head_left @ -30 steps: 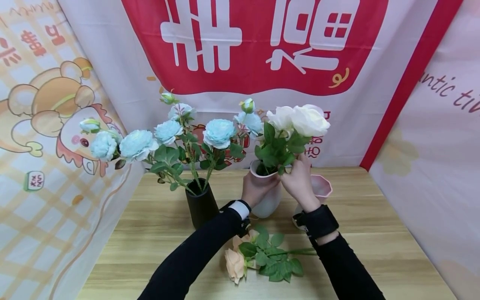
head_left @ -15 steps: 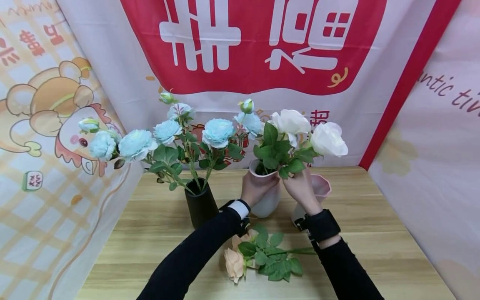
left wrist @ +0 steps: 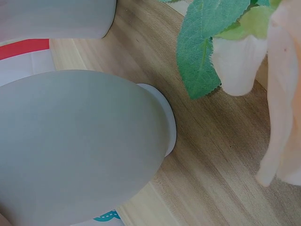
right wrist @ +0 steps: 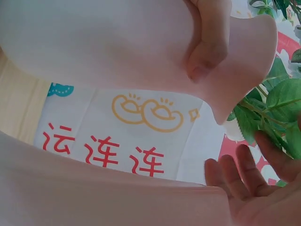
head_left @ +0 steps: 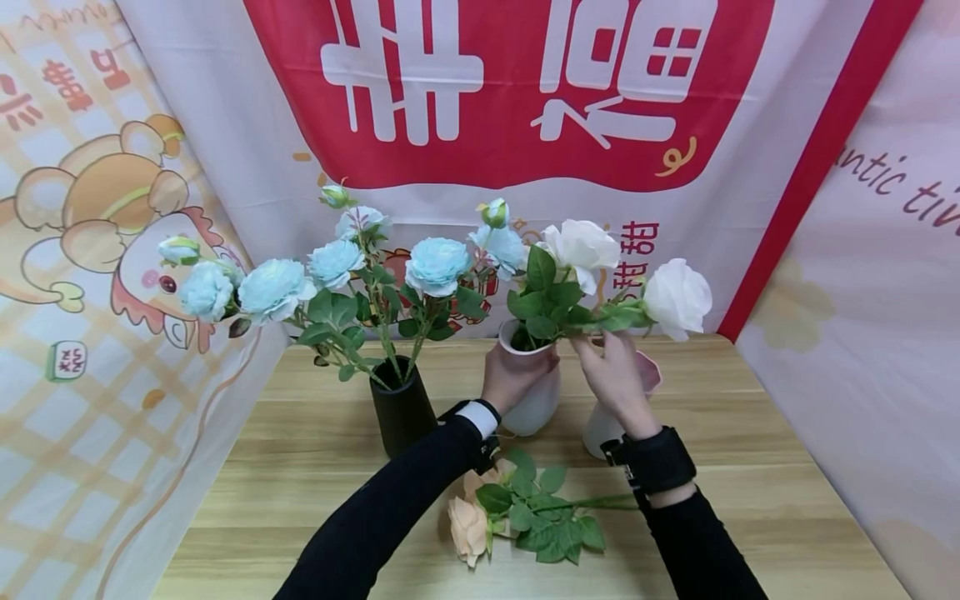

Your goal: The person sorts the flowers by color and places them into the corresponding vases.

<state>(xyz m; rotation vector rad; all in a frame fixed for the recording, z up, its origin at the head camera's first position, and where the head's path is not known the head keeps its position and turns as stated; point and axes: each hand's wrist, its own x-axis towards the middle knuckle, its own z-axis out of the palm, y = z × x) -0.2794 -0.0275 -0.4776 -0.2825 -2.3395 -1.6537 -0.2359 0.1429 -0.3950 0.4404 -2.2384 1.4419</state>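
My left hand (head_left: 513, 377) grips the neck of a white vase (head_left: 534, 410) with a pinkish rim; one finger (right wrist: 211, 44) curls over the neck in the right wrist view. A white rose (head_left: 581, 248) and green leaves rise from this vase. A second white rose (head_left: 678, 300) leans far out to the right. My right hand (head_left: 621, 385) holds its leafy stem just right of the rim, with thumb and index finger at the leaves; the contact is partly hidden. The other fingers (right wrist: 233, 175) are loosely extended.
A black vase (head_left: 401, 408) with several light blue flowers (head_left: 438, 267) stands to the left. Another white vase (head_left: 602, 429) with a pink, angular rim is behind my right hand. Peach roses (head_left: 468, 529) with leaves lie in front on the wooden table (head_left: 750, 500).
The right hand has shifted to the right, and one white rose has swung outward and down, away from the other. The left hand and its vase stay in place.
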